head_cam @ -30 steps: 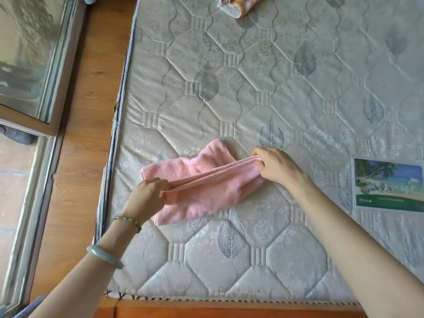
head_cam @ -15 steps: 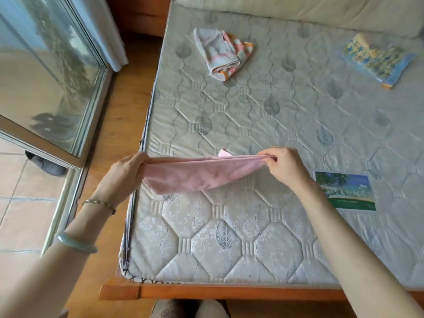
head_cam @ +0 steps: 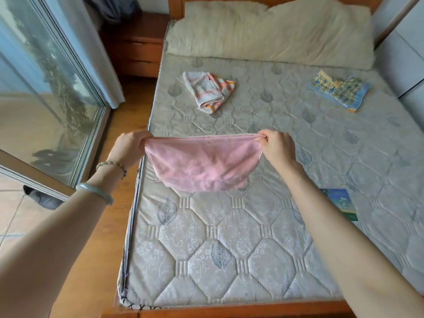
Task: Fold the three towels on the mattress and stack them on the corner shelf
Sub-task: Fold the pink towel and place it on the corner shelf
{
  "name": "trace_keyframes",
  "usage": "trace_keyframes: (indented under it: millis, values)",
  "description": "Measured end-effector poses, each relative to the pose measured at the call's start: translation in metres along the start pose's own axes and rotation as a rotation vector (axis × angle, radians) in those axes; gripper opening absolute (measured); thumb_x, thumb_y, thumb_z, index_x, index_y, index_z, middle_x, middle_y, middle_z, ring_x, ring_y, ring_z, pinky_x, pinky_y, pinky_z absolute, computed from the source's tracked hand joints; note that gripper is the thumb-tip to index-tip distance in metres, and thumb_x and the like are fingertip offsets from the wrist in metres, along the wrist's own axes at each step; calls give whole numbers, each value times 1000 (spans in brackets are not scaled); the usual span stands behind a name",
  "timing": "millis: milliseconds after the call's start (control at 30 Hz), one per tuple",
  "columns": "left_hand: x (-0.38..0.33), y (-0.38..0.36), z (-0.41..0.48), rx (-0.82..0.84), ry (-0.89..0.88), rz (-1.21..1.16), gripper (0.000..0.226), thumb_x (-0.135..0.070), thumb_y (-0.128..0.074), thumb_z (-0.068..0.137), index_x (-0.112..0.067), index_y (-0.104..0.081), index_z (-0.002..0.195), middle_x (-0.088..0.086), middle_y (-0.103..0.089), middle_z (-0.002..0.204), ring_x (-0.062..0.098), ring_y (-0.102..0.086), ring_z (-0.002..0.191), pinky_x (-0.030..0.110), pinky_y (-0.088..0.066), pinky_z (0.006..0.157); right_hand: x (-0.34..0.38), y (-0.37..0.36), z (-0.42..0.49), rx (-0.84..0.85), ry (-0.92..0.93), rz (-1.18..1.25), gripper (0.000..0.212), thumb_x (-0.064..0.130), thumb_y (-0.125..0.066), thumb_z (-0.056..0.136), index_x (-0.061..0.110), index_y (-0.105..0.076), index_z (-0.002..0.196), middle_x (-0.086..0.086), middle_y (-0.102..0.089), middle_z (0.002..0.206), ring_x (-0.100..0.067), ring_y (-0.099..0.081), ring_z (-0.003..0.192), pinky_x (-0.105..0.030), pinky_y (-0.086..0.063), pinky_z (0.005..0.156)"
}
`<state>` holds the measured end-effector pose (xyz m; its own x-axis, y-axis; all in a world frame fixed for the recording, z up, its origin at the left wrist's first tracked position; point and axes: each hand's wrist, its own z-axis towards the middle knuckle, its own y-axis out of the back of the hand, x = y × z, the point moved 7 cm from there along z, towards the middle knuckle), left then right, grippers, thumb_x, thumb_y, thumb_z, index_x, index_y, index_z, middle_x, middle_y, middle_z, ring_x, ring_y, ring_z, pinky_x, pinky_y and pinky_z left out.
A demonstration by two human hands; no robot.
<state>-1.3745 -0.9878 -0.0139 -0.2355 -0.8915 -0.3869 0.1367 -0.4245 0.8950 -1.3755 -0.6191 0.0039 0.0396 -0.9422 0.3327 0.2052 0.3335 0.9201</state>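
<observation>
Over the mattress (head_cam: 229, 244), pink towel (head_cam: 202, 166) hangs between left hand (head_cam: 129, 148) and right hand (head_cam: 278, 148), grips pinching its corners.

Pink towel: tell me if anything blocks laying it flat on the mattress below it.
Nothing visible does. The left hand and right hand pinch the pink towel at its top corners, and the mattress below it shows only quilting. The striped towel and blue towel lie farther up the bed.

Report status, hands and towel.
Left hand, right hand pinch pink towel at top corners, hanging over mattress. Striped towel, blue towel lie beyond. Nothing blocking.
</observation>
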Motion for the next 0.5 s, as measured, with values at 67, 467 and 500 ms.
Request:
trace_keyframes:
  millis: [67, 467, 500]
  values:
    - [-1, 9, 9, -74, 14, -10, 26, 6, -53, 85, -3, -72, 100, 18, -72, 95, 36, -67, 87, 42, -52, 79, 5, 6, 5, -29, 82, -10, 22, 10, -57, 87, 9, -70, 105, -17, -71, 101, -38, -64, 90, -38, -49, 74]
    - [33, -121, -147, 309, 124, -34, 21, 2, -61, 87, -12, -75, 93, 6, -74, 85, 25, -67, 73, 39, -58, 68, -61, -135, -142, 395, 87, 75, 32, -8, -57, 80, 9, -73, 101, -8, -74, 97, -30, -69, 84, -37, -56, 72]
    - [42, -143, -169, 372, 168, -27, 22, 1, -60, 87, -14, -75, 94, 6, -74, 86, 24, -67, 72, 37, -58, 67, -68, -156, -162, 479, 49, 66, 31, -6, -58, 81, 10, -73, 103, -8, -74, 98, -29, -69, 86, -37, -55, 75]
